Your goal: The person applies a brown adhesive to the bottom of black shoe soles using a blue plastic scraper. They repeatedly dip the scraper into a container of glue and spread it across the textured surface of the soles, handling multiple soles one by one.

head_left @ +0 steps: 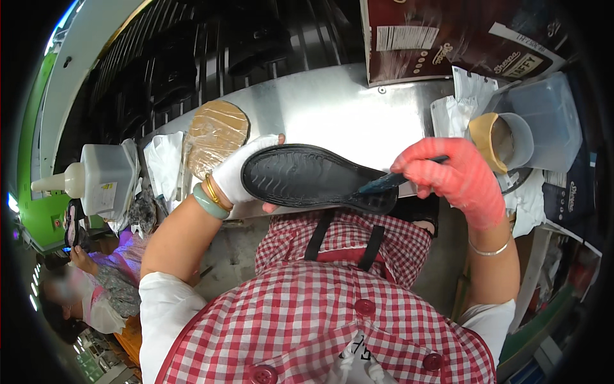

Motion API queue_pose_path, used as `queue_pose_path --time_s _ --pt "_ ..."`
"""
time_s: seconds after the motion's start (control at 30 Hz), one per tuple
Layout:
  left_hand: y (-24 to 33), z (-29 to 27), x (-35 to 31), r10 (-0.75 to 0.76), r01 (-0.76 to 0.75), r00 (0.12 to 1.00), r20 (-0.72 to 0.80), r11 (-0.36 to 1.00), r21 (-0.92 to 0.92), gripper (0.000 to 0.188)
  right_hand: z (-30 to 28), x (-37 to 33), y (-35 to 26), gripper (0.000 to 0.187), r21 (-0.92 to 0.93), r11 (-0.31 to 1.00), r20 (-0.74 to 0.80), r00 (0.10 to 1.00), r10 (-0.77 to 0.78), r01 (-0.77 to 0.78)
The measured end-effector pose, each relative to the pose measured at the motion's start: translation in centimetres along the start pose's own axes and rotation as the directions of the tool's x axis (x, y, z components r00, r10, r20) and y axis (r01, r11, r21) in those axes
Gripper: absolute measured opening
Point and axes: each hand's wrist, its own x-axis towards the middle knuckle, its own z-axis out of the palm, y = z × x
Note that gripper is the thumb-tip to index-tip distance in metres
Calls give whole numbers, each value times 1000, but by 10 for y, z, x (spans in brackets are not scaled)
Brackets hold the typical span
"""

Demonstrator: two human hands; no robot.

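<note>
A black shoe sole [294,174] lies across my view, its ridged inner face turned up and its heel end to the right. My left hand [235,171], in a white glove with bare fingertips, is closed around the toe end. In my right hand [455,182], which wears a pinkish-red glove, is a brush [378,184] with a dark handle. Its blue-black bristles touch the inside of the sole near the heel. The sole is held above the near edge of a shiny metal tabletop [345,105].
A round tan pad [217,137] in clear wrap and a white bottle [105,179] stand left. To the right are a translucent tub [553,118] and a yellow-edged cup [519,141]. A maroon carton [435,61] sits behind. Dark shoe-like pieces [256,38] lie beyond. Another person [102,288] works at left.
</note>
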Motion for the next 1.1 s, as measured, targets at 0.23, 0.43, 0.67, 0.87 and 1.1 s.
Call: queue_pose_path --time_s 0.23,0.43,0.67,0.87,1.1 --pt "0 55 -1 -155 165 986 58 952 -258 42 60 -4 3 23 86 723 13 725 -689 686" --pt "-14 35 -19 -43 45 997 -62 998 37 57 68 -27 8 30 -343 519 165 594 -787 783" --pt "-20 45 -53 170 -177 976 138 983 39 65 62 -79 7 33 -285 537 -468 373 -801 794" --pt "22 131 -102 655 -650 731 191 754 -98 59 62 -88 18 35 -339 437 -769 22 -639 833" --pt "233 193 -54 869 -859 493 -35 493 136 47 79 -77 -4 33 -206 513 -860 96 -501 833"
